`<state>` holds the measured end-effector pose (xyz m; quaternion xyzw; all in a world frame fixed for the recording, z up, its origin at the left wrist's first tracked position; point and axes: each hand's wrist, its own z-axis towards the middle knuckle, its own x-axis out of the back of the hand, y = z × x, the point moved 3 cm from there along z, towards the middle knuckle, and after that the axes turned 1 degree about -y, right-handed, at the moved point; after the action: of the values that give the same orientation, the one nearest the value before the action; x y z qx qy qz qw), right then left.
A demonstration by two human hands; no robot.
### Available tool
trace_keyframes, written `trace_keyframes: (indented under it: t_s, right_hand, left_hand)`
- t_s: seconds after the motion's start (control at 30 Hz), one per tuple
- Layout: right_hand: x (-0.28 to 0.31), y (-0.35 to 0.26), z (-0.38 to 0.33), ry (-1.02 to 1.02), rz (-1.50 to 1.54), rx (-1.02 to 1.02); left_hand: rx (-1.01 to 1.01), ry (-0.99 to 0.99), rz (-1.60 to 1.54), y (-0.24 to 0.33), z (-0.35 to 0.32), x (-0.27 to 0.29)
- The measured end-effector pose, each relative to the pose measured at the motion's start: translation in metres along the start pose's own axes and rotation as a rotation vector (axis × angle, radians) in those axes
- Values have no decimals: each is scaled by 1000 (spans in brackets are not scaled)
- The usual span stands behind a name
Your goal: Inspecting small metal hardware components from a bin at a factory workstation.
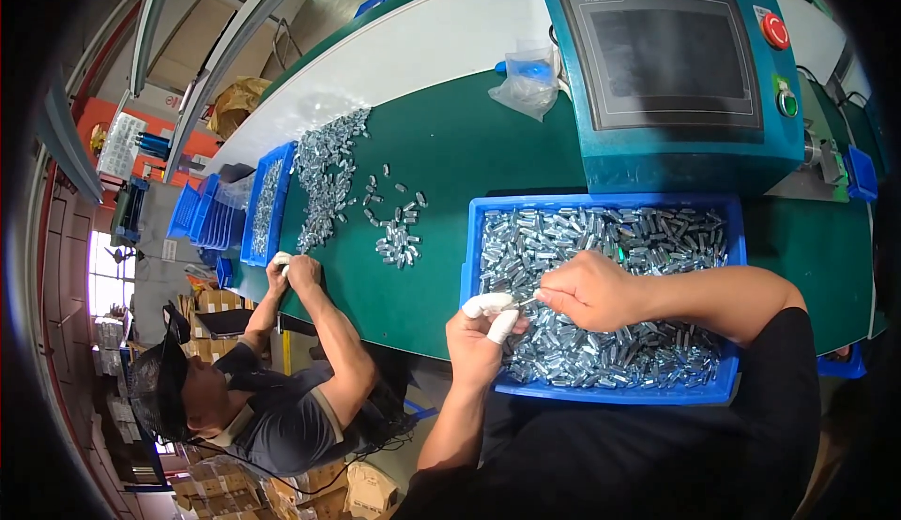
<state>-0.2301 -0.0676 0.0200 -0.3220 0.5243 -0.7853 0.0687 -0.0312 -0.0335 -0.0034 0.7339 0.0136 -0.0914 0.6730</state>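
We worked at a green bench (450, 163), both hands over a blue plastic tray (601, 203) heaped with small silvery metal parts (610, 238). Our left hand (479, 332), its thumb and forefinger wrapped in white finger covers (488, 304), was closed in a pinch at the tray's near-left corner. Our right hand (587, 290) was curled shut just beside it, fingertips meeting those of the left over a single small metal piece (526, 302) held between the two hands, just above the heap. The piece was too small for us to tell its exact shape.

Behind the tray stood a teal machine (676, 145) with a dark screen (666, 55), a red button (775, 30) and a green button (786, 102) on its right edge. A crumpled clear plastic bag (526, 84) lay to the left of the machine.

Farther left along the bench, a co-worker (272, 407) in a dark shirt and cap sat with both hands (291, 271) together at the bench edge, at the foot of a long loose pile of the same silvery parts (324, 177). A smaller scatter of parts (394, 229) lay between that pile and our tray. A narrow blue tray (267, 206) of parts sat beyond the co-worker's hands, and a stack of blue bins (202, 220) stood past it. Cardboard boxes (357, 487) crowded the floor below.
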Motion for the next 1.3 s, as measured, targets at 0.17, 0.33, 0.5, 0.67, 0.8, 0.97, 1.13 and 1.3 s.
trace_keyframes:
  t_s: [0.17,0.33,0.5,0.67,0.8,0.97,1.13,1.3]
  right_hand:
    - [0,-3,-3,78,-218,156]
    - [-5,5,-2,65,-161,88]
    - [-11,8,-3,-8,-16,-13]
    - [-12,11,0,-256,530,-491]
    - [-14,13,2,-216,365,-408]
    - [3,18,5,56,165,-89]
    - [15,16,8,70,219,-228]
    - [4,12,6,-1,90,-95]
  left_hand:
    - [65,24,-118,0,0,-6]
    - [42,-30,12,8,-1,-10]
    - [93,8,-134,-10,-3,-23]
    - [-113,-6,34,-4,-7,-26]
    - [-110,-20,131,-2,-6,-23]
    - [-112,22,193,5,-6,6]
    - [-304,-74,571,24,24,43]
    - [-493,387,1362,20,82,117]
